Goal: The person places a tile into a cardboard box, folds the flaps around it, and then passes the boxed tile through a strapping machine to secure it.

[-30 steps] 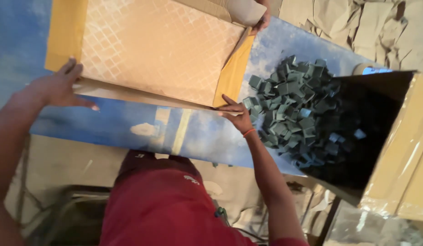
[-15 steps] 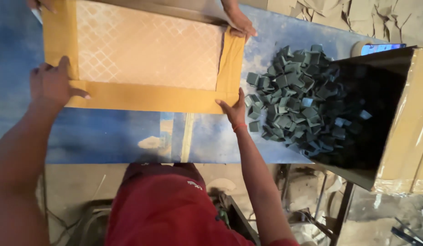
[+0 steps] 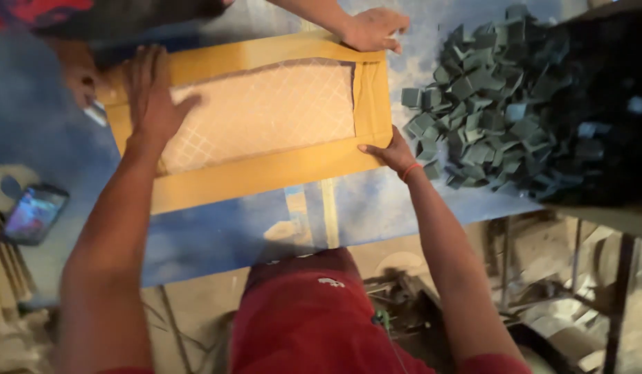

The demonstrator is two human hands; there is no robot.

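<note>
Brown paper is lying folded inward on all four sides of the flat frame (image 3: 265,131), leaving a window in the middle where a pale sheet with a diamond grid (image 3: 265,114) is showing. As a judgement, the folding looks done or nearly so: every flap is lying flat and is being pressed down, with no tape or fastening visible on the frame.

Left hand (image 3: 151,93) is resting spread and flat, palm down, on the frame's left end, gripping nothing and only pressing. Right hand (image 3: 389,152) is touching the frame's near right corner with its fingertips, fingers loosely extended, holding nothing. Another person's hand (image 3: 373,29) is pressing on the frame's far right corner.

To the right of the frame, near but not touching it, a heap of small dark green blocks (image 3: 487,104) is spilling across the blue table (image 3: 217,228). Well to the left of the frame, a phone (image 3: 33,213) is lying with its screen lit.
</note>
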